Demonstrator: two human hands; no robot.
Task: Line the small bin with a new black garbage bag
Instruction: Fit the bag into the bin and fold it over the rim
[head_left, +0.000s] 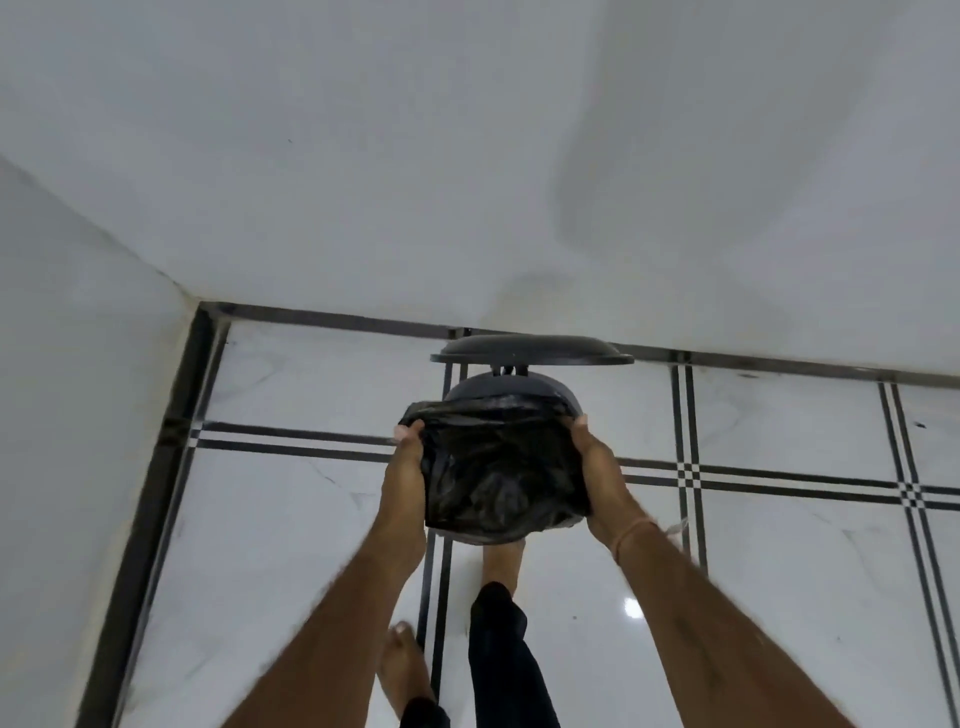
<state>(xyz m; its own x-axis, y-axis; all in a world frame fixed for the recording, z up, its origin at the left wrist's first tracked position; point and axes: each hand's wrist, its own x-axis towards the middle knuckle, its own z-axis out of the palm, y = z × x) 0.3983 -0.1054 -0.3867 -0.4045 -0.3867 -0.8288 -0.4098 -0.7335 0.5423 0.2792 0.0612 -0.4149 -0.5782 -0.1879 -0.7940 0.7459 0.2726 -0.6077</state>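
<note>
Small bin (511, 389) stands on the floor (291, 519) near its far edge, lid (530, 351) tipped up by the wall. Black garbage bag (498, 467) is spread over the bin's mouth & sags inside. Your left hand (408, 457) grips the bag's left hem, your right hand (592, 457) the right hem, fingers curled round plastic. Fold the hem down over the rim evenly. Do the back first, since bare grey rim shows there. Pull gently, thin film prob tears easily.

Single wide-angle camera on my head: faces forward and down, close above the bin (510, 388), toward the wall (467, 156).
</note>
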